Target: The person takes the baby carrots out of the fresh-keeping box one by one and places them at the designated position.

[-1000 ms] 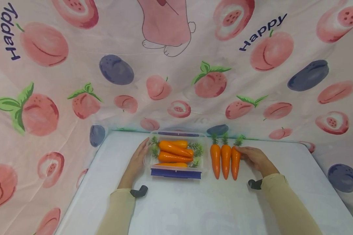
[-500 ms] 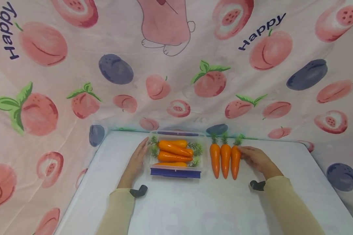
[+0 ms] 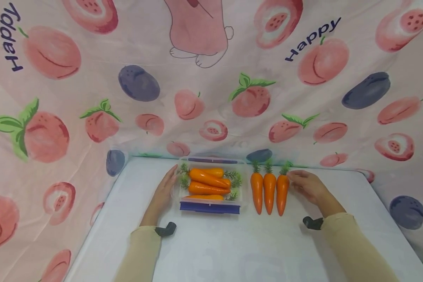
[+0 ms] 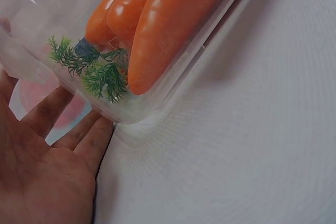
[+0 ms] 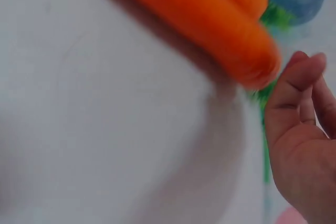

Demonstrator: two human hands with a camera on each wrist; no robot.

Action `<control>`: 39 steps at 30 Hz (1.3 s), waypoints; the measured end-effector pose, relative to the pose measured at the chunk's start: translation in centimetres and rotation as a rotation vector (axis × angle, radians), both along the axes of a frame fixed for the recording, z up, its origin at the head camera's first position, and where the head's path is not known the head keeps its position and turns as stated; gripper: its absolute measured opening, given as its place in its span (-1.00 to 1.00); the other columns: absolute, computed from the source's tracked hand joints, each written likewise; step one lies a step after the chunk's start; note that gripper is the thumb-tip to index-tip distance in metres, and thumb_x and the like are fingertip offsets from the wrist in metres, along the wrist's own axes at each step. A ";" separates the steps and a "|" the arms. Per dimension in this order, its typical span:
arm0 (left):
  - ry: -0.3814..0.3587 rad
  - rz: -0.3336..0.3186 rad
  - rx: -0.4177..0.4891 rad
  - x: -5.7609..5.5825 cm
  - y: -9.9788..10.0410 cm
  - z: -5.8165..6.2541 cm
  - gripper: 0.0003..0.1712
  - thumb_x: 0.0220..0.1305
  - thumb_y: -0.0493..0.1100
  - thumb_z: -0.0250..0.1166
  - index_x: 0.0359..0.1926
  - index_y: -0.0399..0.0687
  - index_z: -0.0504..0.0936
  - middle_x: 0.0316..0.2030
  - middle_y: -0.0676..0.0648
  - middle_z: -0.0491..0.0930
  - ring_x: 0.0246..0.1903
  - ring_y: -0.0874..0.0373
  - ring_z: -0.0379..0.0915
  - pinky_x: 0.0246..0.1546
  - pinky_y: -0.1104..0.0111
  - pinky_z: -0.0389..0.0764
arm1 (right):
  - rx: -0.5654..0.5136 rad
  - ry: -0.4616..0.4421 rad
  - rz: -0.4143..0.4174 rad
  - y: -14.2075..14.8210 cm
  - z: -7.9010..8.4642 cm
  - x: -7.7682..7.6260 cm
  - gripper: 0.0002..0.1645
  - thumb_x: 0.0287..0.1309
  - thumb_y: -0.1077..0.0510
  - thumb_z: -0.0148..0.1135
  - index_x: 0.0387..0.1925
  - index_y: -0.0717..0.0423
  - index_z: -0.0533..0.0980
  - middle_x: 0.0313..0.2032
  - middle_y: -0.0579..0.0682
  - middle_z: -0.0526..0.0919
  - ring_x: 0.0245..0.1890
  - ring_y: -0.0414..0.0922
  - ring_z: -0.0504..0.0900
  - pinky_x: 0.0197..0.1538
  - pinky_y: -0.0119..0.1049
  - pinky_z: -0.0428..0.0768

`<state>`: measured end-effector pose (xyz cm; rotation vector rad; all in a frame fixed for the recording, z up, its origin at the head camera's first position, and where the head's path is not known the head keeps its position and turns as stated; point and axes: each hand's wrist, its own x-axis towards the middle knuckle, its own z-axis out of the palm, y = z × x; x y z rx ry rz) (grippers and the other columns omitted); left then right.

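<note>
A clear plastic box (image 3: 210,203) with blue side flaps holds several orange toy carrots (image 3: 208,188) with green tops. My left hand (image 3: 163,192) rests along the box's left end; in the left wrist view its extended fingers (image 4: 90,139) touch the clear wall. To the right of the box, three more carrots (image 3: 269,194) lie side by side, tops pointing away from me. My right hand (image 3: 311,187) is beside the upper end of the rightmost carrot (image 3: 282,196). In the right wrist view the fingers bend loosely just off that carrot's thick end (image 5: 260,66), holding nothing.
All of this sits toward the back of a white table (image 3: 225,250). Behind it and at both sides hangs a pink cloth (image 3: 183,133) printed with fruit. Each wrist wears a small black camera mount (image 3: 313,223).
My right hand has drawn slightly back to the right from the rightmost carrot, which sits a touch straighter. The left hand and the box have stayed put.
</note>
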<state>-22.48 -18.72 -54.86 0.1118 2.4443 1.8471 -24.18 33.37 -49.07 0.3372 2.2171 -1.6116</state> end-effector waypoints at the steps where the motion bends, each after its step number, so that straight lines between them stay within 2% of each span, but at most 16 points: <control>1: 0.000 -0.003 0.004 0.0 0.0 0.0 -0.42 0.64 0.20 -0.17 0.58 0.42 0.13 0.60 -0.03 0.09 0.62 -0.08 -0.13 0.61 -0.11 -0.12 | -0.001 0.009 0.021 -0.3 0.3 0.0 0.06 0.32 -0.34 0.23 0.53 0.26 0.13 0.35 0.19 0.37 0.25 0.02 0.43 0.27 -0.34 0.61; 3: 0.000 -0.006 0.008 0.1 0.1 0.1 -0.42 0.64 0.19 -0.16 0.58 0.41 0.13 0.60 -0.04 0.09 0.62 -0.08 -0.12 0.61 -0.10 -0.12 | -0.007 0.030 0.072 -0.9 1.0 0.0 0.05 0.35 -0.32 0.20 0.53 0.28 0.12 0.43 0.27 0.30 0.35 0.12 0.39 0.41 -0.15 0.51; 6: 0.002 -0.005 0.005 0.1 0.1 0.1 -0.42 0.64 0.18 -0.16 0.58 0.41 0.14 0.60 -0.03 0.09 0.62 -0.07 -0.12 0.61 -0.10 -0.12 | -0.009 0.053 0.150 -2.1 2.1 0.0 0.00 0.41 -0.27 0.17 0.52 0.32 0.11 0.46 0.34 0.25 0.43 0.22 0.34 0.48 0.04 0.36; 14: 0.029 0.005 -0.002 0.0 0.0 -0.3 -0.44 0.64 0.19 -0.17 0.57 0.48 0.16 0.60 -0.01 0.11 0.61 -0.08 -0.10 0.61 -0.12 -0.11 | -0.035 0.041 0.278 -5.5 4.8 -0.9 -0.14 0.44 -0.14 0.20 0.51 0.26 0.17 0.45 0.32 0.31 0.42 0.23 0.42 0.40 0.00 0.47; 22: 0.029 0.004 0.017 0.0 0.0 -0.4 -0.43 0.61 0.26 -0.15 0.55 0.50 0.17 0.59 0.01 0.13 0.61 -0.05 -0.08 0.61 -0.09 -0.10 | -0.117 0.031 0.374 -9.6 6.9 -2.5 -0.19 0.37 -0.04 0.31 0.45 0.26 0.24 0.40 0.37 0.35 0.37 0.29 0.46 0.43 0.15 0.41; 26: 0.026 0.004 0.027 -0.1 -0.1 -0.4 -0.43 0.61 0.24 -0.14 0.55 0.46 0.19 0.59 0.01 0.14 0.61 -0.03 -0.09 0.62 -0.07 -0.10 | -0.125 0.026 0.393 -11.7 7.6 -3.2 -0.23 0.31 -0.02 0.37 0.41 0.21 0.32 0.38 0.28 0.41 0.33 0.21 0.53 0.42 0.19 0.42; 29: 0.017 0.003 0.016 -0.1 -0.1 -0.3 -0.42 0.63 0.20 -0.16 0.57 0.40 0.17 0.59 0.01 0.12 0.62 -0.03 -0.10 0.62 -0.05 -0.11 | -0.083 0.029 0.424 -13.1 8.1 -3.5 -0.26 0.27 -0.08 0.40 0.37 0.11 0.40 0.36 0.20 0.46 0.32 0.16 0.55 0.42 0.15 0.44; 32: -0.004 0.001 -0.003 0.0 0.0 0.1 -0.42 0.65 0.16 -0.18 0.59 0.35 0.14 0.60 -0.01 0.09 0.62 -0.02 -0.13 0.63 -0.03 -0.12 | -0.029 0.035 0.459 -14.6 8.6 -3.8 -0.28 0.23 -0.16 0.42 0.34 -0.01 0.45 0.33 0.10 0.52 0.33 0.12 0.55 0.42 0.08 0.47; 35: -0.019 -0.005 -0.018 0.3 0.2 1.0 -0.41 0.66 0.12 -0.19 0.61 0.29 0.11 0.61 -0.03 0.06 0.62 -0.04 -0.14 0.63 -0.03 -0.11 | -0.003 0.047 0.493 -16.1 9.0 -4.0 -0.26 0.21 -0.21 0.42 0.34 -0.05 0.46 0.32 0.03 0.53 0.34 0.09 0.54 0.43 0.06 0.47; 38: -0.028 -0.010 -0.014 0.7 0.4 2.0 -0.41 0.67 0.09 -0.18 0.61 0.23 0.11 0.61 -0.07 0.06 0.62 -0.07 -0.15 0.63 -0.04 -0.11 | -0.025 0.048 0.521 -17.5 9.0 -4.3 -0.21 0.22 -0.19 0.42 0.37 0.03 0.44 0.35 0.11 0.50 0.35 0.14 0.50 0.46 0.10 0.42; 39: -0.022 -0.009 -0.008 0.7 0.4 2.0 -0.41 0.66 0.10 -0.17 0.61 0.24 0.12 0.61 -0.07 0.07 0.62 -0.06 -0.14 0.63 -0.04 -0.11 | -0.038 0.042 0.527 -17.9 8.9 -4.4 -0.21 0.22 -0.17 0.42 0.38 0.06 0.44 0.36 0.14 0.49 0.36 0.16 0.49 0.47 0.11 0.40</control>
